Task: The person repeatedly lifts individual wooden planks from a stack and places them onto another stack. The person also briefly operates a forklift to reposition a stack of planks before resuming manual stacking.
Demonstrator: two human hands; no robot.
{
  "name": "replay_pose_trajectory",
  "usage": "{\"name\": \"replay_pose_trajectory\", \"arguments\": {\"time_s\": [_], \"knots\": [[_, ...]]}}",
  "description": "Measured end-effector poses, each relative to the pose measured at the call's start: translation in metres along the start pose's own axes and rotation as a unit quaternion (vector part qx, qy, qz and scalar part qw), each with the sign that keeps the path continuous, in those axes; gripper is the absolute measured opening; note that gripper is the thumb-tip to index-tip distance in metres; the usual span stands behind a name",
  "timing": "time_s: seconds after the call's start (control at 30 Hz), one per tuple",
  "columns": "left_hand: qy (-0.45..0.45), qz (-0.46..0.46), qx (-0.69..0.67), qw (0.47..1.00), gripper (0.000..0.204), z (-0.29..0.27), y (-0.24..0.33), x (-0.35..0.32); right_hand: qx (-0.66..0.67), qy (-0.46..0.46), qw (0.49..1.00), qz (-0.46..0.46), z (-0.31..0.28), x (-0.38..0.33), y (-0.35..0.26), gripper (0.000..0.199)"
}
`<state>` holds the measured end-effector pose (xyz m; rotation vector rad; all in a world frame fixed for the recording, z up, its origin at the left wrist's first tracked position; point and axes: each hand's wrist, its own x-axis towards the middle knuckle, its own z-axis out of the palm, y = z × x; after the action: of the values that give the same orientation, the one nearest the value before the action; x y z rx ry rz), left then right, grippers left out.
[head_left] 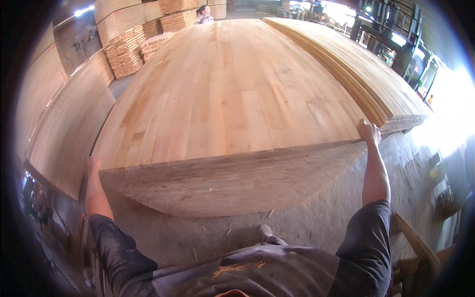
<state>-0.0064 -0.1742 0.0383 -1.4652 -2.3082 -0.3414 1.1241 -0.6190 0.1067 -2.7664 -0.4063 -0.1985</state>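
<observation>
Wooden panel (227,99) between left hand (93,163) and right hand (369,131); shirt marking (225,271) unreadable.

A pale, striped wooden panel (227,99) lies flat, seemingly topmost on a stack (222,185).

- Floor (396,171): grey, dusty; small scraps (270,214) scattered on near part.
- Back left: tall wood stacks (121,54).
- Upper left: lamp (84,10), lit, white.
- Upper right: dark upright metal frame (386,34).
- Far right: strong white glare (450,114), detail washed out.
</observation>
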Motion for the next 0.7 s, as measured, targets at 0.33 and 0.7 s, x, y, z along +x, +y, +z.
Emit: {"name": "replay_pose_trajectory", "arguments": {"time_s": [0.33, 0.7], "knots": [[-0.005, 0.213, -0.135, 0.968, 0.041, -0.209, 0.298, -0.108, 0.342, -0.077, 0.911, -0.22, -0.003, 0.064, 0.101, 0.049], [-0.403, 0.557, -0.47, 0.553, 0.037, -0.511, 0.964, -0.605, 0.517, 0.026, 0.819, -0.247, 0.066, 0.107, 0.123, 0.037]]}}
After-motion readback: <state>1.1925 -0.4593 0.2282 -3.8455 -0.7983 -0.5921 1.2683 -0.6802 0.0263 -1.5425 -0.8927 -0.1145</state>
